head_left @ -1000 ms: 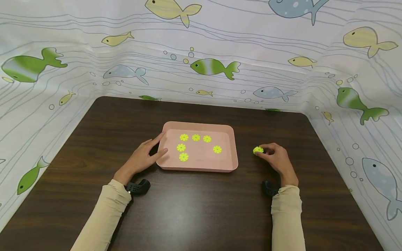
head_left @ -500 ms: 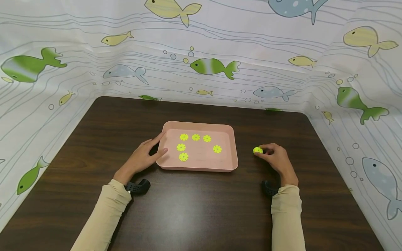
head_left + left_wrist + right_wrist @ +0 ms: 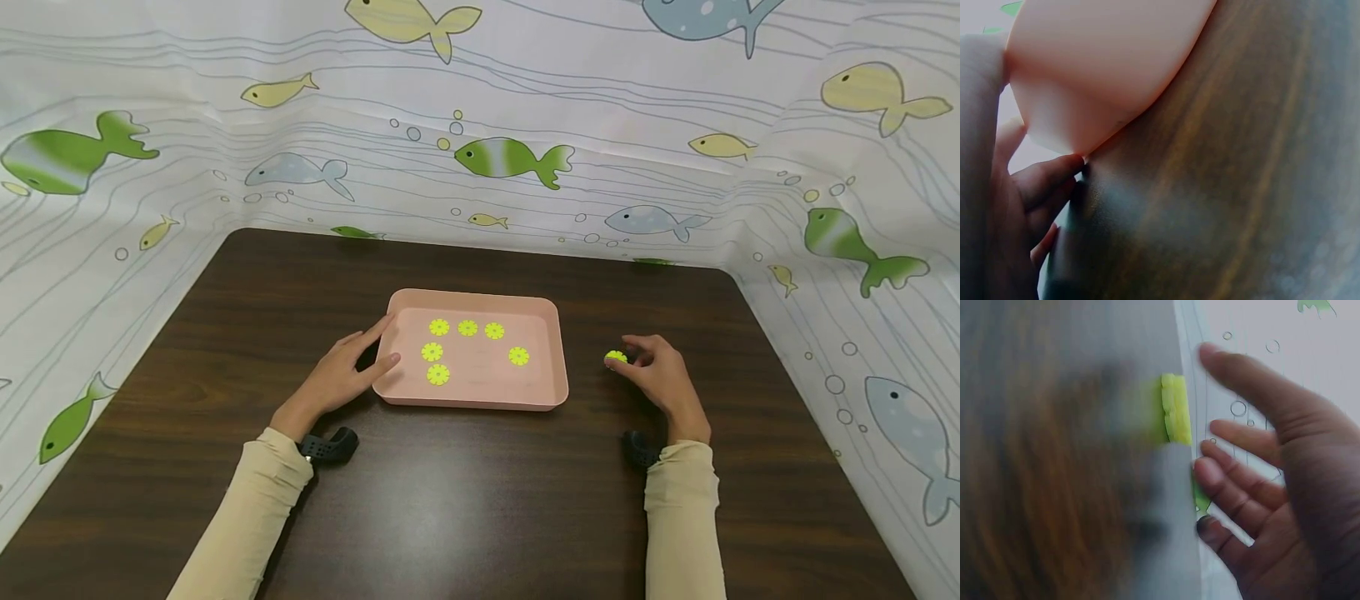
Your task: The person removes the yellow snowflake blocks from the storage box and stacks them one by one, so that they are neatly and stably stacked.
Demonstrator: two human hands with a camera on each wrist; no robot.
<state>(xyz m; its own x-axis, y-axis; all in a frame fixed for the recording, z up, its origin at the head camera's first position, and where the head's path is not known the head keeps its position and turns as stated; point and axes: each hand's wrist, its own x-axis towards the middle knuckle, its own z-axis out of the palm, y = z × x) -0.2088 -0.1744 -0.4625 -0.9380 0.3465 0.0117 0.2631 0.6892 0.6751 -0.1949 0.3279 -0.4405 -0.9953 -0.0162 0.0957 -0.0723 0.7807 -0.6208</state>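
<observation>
A pink tray (image 3: 472,407) sits mid-table, with several bright yellow-green notched discs (image 3: 468,328) laid inside it. My left hand (image 3: 337,371) holds the tray's left side, thumb over the rim; in the left wrist view the fingertips (image 3: 1075,164) touch its lower outer edge. Right of the tray, a small stack of the same discs (image 3: 616,356) lies on the table; its layered edge (image 3: 1175,409) shows in the right wrist view. My right hand (image 3: 663,379) is beside that stack, thumb and index finger spread, with a gap between fingers and stack in the wrist view.
The dark wood table (image 3: 465,500) runs back to a white fish-print curtain (image 3: 525,100) that encloses the far side and both sides. A black wrist strap (image 3: 330,447) sits on the left wrist, and another black strap (image 3: 640,450) on the right.
My right hand has loosened from the disc stack: the index finger has lifted up and away, and the stack stays on the table. The left hand and tray keep their places.
</observation>
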